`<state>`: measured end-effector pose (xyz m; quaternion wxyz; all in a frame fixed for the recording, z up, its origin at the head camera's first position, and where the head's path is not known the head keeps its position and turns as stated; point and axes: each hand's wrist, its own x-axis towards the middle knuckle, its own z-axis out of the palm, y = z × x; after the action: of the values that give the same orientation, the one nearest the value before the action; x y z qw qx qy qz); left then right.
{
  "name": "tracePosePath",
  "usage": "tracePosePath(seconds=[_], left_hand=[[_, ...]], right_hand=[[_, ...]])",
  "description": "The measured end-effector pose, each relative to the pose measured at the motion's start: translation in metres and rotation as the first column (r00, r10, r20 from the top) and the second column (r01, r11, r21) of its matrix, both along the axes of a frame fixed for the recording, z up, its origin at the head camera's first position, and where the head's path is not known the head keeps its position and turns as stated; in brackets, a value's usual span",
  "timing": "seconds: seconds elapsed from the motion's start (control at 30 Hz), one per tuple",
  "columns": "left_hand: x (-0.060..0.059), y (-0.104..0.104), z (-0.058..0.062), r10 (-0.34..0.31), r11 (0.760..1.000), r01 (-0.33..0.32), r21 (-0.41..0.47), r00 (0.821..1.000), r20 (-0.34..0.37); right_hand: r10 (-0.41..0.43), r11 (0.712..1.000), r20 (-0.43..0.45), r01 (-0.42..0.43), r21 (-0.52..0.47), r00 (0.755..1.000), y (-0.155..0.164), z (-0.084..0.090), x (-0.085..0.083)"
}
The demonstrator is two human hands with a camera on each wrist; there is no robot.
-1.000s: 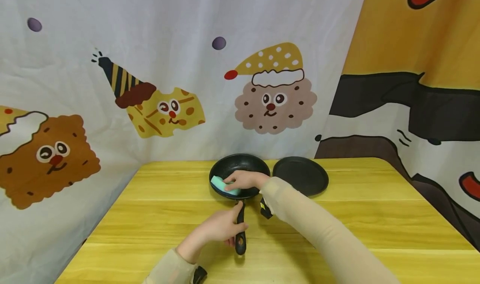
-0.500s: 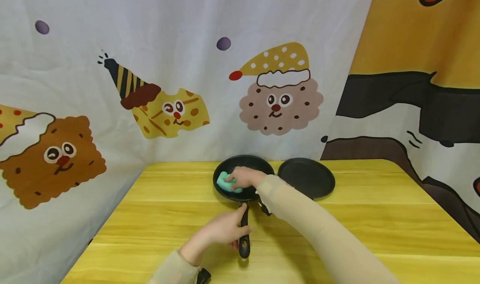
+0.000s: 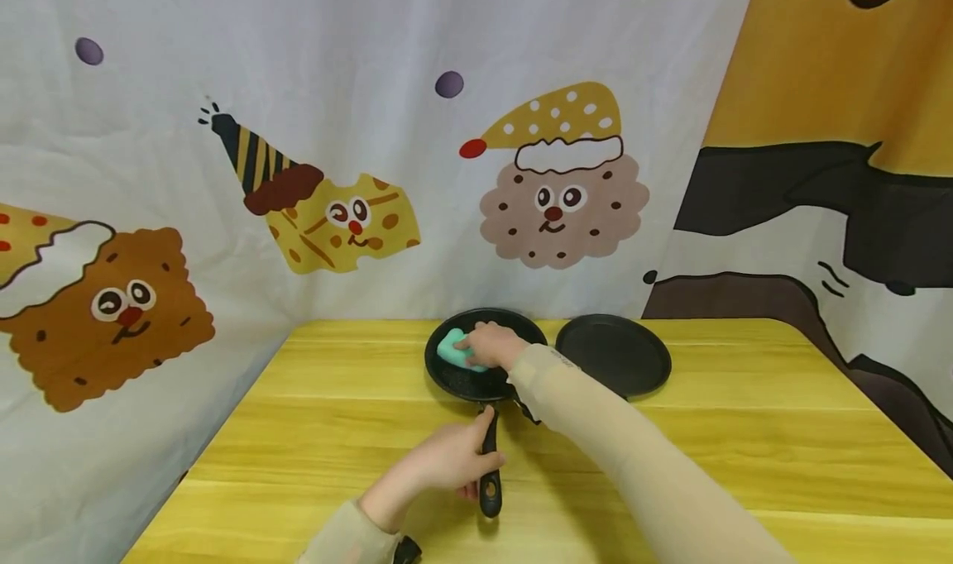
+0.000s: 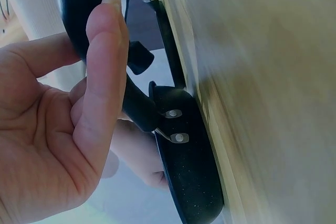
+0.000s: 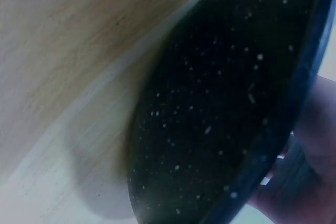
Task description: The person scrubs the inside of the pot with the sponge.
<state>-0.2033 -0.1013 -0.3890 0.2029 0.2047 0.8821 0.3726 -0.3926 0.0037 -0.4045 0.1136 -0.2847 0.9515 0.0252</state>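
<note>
A black frying pan [image 3: 456,384] stands on the wooden table, its handle pointing toward me. My left hand [image 3: 456,456] grips the black handle [image 3: 490,488], thumb laid along its top. In the left wrist view, fingers [image 4: 105,72] wrap the handle, and the pan's outer side [image 4: 191,171] shows two rivets. Inside the pan, my right hand [image 3: 497,346] presses a mint-green sponge [image 3: 454,351] against the left part of the cooking surface. From the right wrist, the speckled pan wall [image 5: 210,108] hides the sponge and most of that hand.
Close to the pan's right lies a flat, round black griddle pan [image 3: 614,356], partly behind my right sleeve [image 3: 596,415]. The table's [image 3: 744,432] far edge meets a cartoon-printed curtain [image 3: 372,291].
My right hand has slid the sponge from the pan's near left edge farther back over the cooking surface. The left hand keeps its grip on the handle; the head view has shifted slightly.
</note>
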Motion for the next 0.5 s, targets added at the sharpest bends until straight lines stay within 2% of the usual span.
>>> tracePosePath(seconds=[0.13,0.23,0.4,0.5], left_hand=[[0.001,0.002,0.000,0.012,1.000,-0.012,0.010,1.000,0.009],[0.002,0.003,-0.001,0.024,1.000,-0.024,0.005,1.000,0.012],[0.001,0.005,-0.003,0.022,1.000,-0.023,-0.013,1.000,-0.007],[0.001,0.005,-0.003,0.020,1.000,-0.020,-0.022,1.000,-0.017]], right_hand=[[0.002,0.999,-0.057,0.000,0.032,0.998,0.000,-0.002,-0.003],[0.025,0.996,-0.140,-0.012,0.094,0.990,0.000,-0.005,-0.005],[0.084,0.972,-0.302,-0.011,0.236,0.950,0.000,-0.013,-0.008],[0.104,0.956,-0.357,0.005,0.293,0.928,0.000,-0.013,-0.008]])
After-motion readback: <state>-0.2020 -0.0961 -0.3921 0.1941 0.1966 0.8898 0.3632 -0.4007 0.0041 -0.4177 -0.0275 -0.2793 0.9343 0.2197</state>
